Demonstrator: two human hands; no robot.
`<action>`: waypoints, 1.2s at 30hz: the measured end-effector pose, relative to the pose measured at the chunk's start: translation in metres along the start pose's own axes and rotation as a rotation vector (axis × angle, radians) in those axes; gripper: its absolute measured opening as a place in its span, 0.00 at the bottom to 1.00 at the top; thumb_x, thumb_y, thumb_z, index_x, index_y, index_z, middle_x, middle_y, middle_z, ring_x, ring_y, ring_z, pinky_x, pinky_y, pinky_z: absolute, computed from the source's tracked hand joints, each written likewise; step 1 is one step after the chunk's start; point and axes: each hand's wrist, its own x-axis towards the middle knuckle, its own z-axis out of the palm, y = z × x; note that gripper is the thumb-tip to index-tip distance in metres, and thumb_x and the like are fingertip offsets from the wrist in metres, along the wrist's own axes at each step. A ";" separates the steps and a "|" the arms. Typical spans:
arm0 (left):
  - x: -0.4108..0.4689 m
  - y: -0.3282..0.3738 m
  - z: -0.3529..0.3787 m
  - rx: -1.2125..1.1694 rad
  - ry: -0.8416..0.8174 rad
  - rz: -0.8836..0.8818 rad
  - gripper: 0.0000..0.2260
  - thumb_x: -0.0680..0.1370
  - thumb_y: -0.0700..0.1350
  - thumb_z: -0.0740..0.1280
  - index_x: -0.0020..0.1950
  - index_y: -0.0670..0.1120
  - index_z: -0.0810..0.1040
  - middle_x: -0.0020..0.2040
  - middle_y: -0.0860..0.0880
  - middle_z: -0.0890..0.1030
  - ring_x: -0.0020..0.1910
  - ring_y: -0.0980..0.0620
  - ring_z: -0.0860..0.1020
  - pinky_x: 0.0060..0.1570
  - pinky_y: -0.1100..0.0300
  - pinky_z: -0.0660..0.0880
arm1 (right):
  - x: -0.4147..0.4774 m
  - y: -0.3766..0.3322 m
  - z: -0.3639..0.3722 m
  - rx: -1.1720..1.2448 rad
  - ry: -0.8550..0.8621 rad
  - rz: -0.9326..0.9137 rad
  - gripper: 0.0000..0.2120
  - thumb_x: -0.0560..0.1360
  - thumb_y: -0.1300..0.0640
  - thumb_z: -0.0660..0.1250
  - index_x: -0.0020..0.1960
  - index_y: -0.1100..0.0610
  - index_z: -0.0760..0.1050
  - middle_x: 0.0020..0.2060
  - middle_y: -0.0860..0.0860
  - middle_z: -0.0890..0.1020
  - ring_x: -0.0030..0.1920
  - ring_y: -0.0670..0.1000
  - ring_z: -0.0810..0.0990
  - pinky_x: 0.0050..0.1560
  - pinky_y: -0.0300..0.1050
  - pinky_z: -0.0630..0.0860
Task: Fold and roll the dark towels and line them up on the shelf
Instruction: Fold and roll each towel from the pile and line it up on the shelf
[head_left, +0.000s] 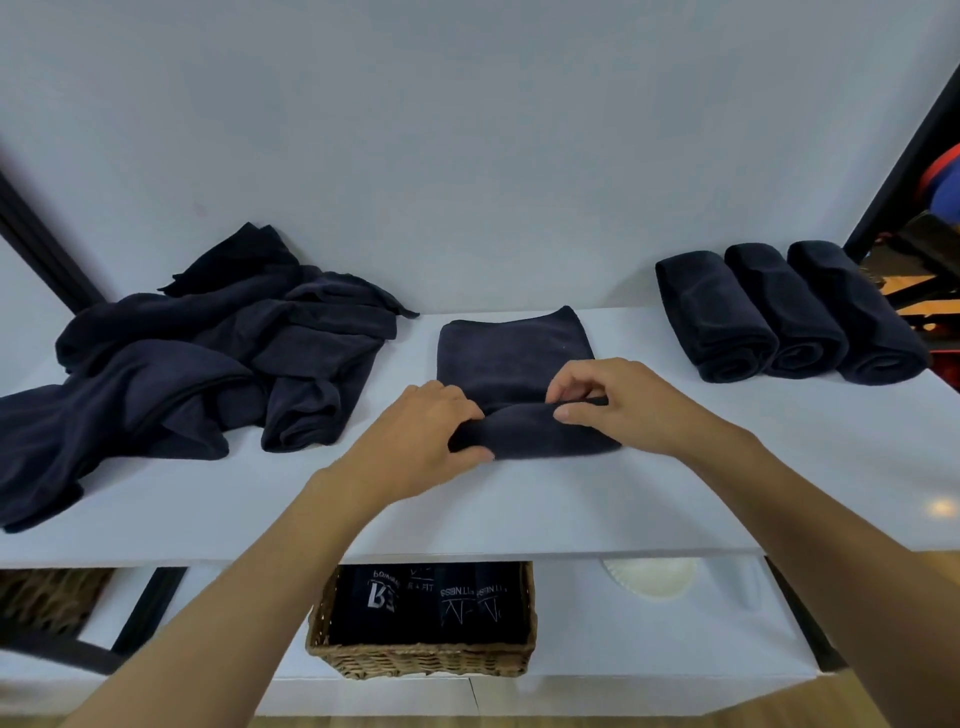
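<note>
A folded dark towel (511, 353) lies in the middle of the white shelf (467, 519), its near end turned into a short roll. My left hand (421, 431) grips the roll's left end, fingers curled over it. My right hand (613, 400) pinches the roll's right end between thumb and fingers. Three rolled dark towels (789, 317) stand side by side at the back right of the shelf. A loose heap of unfolded dark towels (208, 353) covers the shelf's left part.
On the lower shelf a wicker basket (426, 660) holds dark printed cloths. A white plate (649, 577) sits to its right, half hidden under the upper shelf. Black frame posts (904, 156) rise at both sides, and a pale wall stands behind.
</note>
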 end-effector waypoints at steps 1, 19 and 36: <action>0.007 -0.004 -0.004 -0.085 -0.061 -0.049 0.16 0.76 0.57 0.69 0.58 0.49 0.80 0.52 0.52 0.80 0.50 0.52 0.74 0.51 0.60 0.69 | -0.001 0.002 0.001 -0.091 0.055 -0.090 0.05 0.75 0.53 0.71 0.49 0.43 0.80 0.47 0.41 0.82 0.48 0.40 0.78 0.51 0.38 0.70; 0.059 -0.024 -0.009 -0.150 -0.103 -0.204 0.13 0.77 0.56 0.68 0.57 0.50 0.81 0.53 0.52 0.79 0.53 0.51 0.75 0.56 0.54 0.71 | 0.053 0.016 -0.012 -0.213 -0.056 0.012 0.03 0.78 0.51 0.65 0.47 0.44 0.72 0.45 0.41 0.80 0.48 0.48 0.76 0.54 0.46 0.67; 0.093 -0.052 0.002 0.098 0.036 -0.006 0.19 0.76 0.62 0.65 0.59 0.51 0.78 0.51 0.53 0.80 0.51 0.48 0.74 0.54 0.53 0.66 | 0.101 0.021 -0.031 -0.035 -0.109 0.166 0.06 0.76 0.49 0.68 0.52 0.46 0.74 0.50 0.42 0.82 0.52 0.47 0.78 0.53 0.44 0.74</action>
